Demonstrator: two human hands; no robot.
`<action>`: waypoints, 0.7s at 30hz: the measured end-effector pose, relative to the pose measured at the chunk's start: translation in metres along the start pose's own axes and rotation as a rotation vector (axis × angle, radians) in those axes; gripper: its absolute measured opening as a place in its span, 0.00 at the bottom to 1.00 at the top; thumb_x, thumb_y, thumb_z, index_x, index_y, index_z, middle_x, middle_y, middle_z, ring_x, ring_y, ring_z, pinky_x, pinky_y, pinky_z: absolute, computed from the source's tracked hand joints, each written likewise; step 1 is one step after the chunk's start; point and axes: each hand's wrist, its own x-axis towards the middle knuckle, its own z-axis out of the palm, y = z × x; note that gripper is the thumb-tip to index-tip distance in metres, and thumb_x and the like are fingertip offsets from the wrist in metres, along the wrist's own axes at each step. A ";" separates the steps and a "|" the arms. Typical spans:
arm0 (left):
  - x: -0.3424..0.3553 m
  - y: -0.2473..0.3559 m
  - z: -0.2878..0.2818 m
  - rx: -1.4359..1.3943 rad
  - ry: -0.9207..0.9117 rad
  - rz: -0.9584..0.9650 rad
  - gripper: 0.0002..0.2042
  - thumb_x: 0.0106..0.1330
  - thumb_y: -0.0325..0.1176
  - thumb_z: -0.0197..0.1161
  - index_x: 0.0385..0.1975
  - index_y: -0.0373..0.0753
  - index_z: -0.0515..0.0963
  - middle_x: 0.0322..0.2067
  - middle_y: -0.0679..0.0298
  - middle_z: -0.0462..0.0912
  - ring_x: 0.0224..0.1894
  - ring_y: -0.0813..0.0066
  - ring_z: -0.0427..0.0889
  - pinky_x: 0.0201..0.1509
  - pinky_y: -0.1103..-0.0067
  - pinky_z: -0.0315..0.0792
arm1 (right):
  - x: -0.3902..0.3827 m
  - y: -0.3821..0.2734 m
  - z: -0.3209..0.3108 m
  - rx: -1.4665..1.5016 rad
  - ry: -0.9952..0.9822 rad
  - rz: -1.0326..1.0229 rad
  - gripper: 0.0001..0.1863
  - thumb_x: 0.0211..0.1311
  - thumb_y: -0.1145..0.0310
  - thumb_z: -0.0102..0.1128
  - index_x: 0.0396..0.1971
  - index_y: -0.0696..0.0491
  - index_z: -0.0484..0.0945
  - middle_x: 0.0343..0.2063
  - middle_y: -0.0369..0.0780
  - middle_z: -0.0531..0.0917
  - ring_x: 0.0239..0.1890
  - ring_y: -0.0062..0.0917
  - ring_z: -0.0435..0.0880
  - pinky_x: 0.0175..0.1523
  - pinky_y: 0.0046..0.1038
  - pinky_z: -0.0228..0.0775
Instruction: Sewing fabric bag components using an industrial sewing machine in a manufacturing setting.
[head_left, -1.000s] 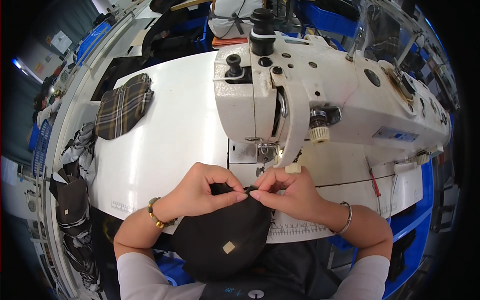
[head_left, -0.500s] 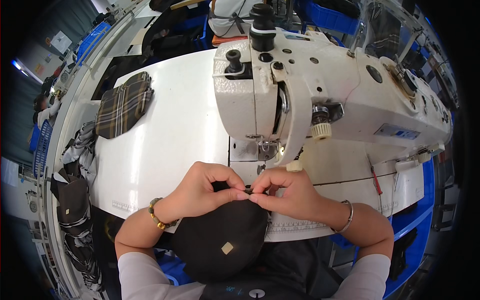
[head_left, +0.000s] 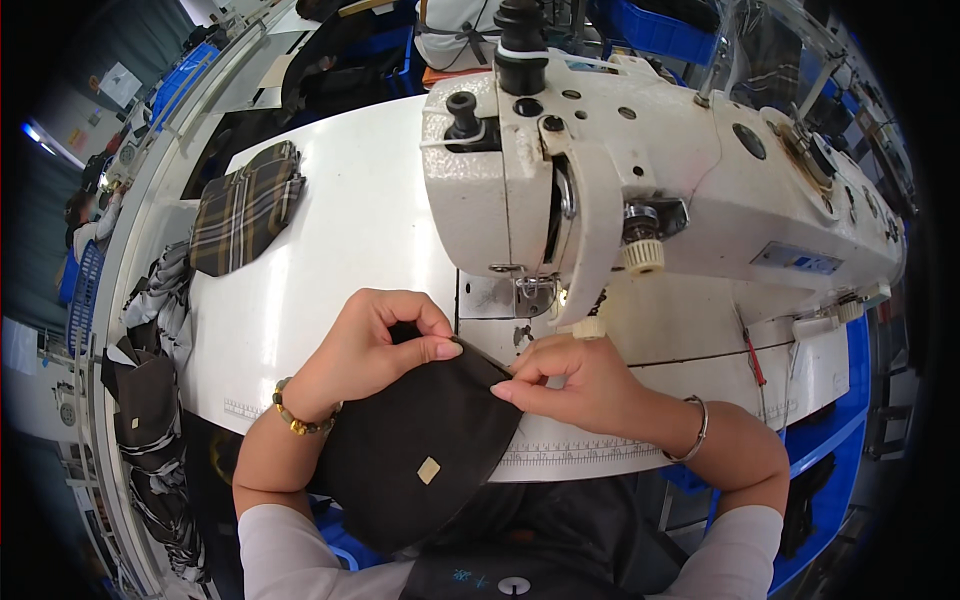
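Note:
A dark brown fabric piece (head_left: 405,450) with a small pale diamond-shaped patch hangs over the table's front edge towards my lap. My left hand (head_left: 385,340) pinches its upper edge between thumb and fingers. At the upper right corner of the same piece, my right hand (head_left: 565,380) grips the edge, thumb on top. Between the two hands the edge runs fairly straight, slanting down to the right. Just beyond my hands stands a white sewing machine (head_left: 640,170), its presser foot and metal needle plate (head_left: 490,298) a short way past my fingertips.
Folded plaid fabric (head_left: 247,212) lies on the white table (head_left: 350,200) at the left. Dark and grey pieces (head_left: 150,420) hang in a heap beyond the left edge. A small red-handled tool (head_left: 754,362) rests at the right. Blue bins (head_left: 660,30) stand behind; another person sits far left.
My hands, close together before, are now apart. The left has moved up and to the left, drawing the fabric's edge out between them; the patch has shifted slightly left and up.

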 end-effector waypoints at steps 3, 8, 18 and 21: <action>0.000 0.000 -0.001 -0.051 -0.007 -0.016 0.04 0.61 0.24 0.71 0.28 0.33 0.82 0.25 0.70 0.83 0.30 0.87 0.76 0.37 0.86 0.72 | 0.001 0.002 0.004 0.006 0.052 -0.062 0.11 0.56 0.67 0.71 0.21 0.57 0.81 0.20 0.36 0.84 0.22 0.19 0.82 0.29 0.20 0.71; 0.000 0.000 -0.002 -0.082 -0.012 -0.019 0.04 0.61 0.24 0.71 0.28 0.33 0.82 0.25 0.71 0.82 0.30 0.88 0.76 0.37 0.86 0.71 | -0.001 0.004 0.004 0.014 0.096 -0.031 0.13 0.55 0.71 0.70 0.17 0.56 0.75 0.14 0.34 0.78 0.17 0.15 0.77 0.26 0.20 0.67; -0.001 0.000 -0.001 -0.086 -0.018 -0.049 0.05 0.64 0.28 0.70 0.29 0.34 0.81 0.27 0.73 0.81 0.31 0.88 0.74 0.38 0.86 0.70 | -0.001 -0.003 0.006 0.154 0.123 -0.003 0.10 0.58 0.73 0.67 0.23 0.56 0.74 0.16 0.31 0.78 0.17 0.13 0.74 0.25 0.19 0.65; 0.001 -0.003 -0.001 -0.096 -0.062 -0.059 0.06 0.66 0.28 0.68 0.31 0.34 0.79 0.28 0.73 0.80 0.32 0.88 0.74 0.40 0.87 0.69 | -0.003 -0.007 0.000 0.322 -0.037 0.160 0.03 0.64 0.79 0.61 0.30 0.57 0.80 0.28 0.30 0.82 0.26 0.09 0.78 0.32 0.14 0.69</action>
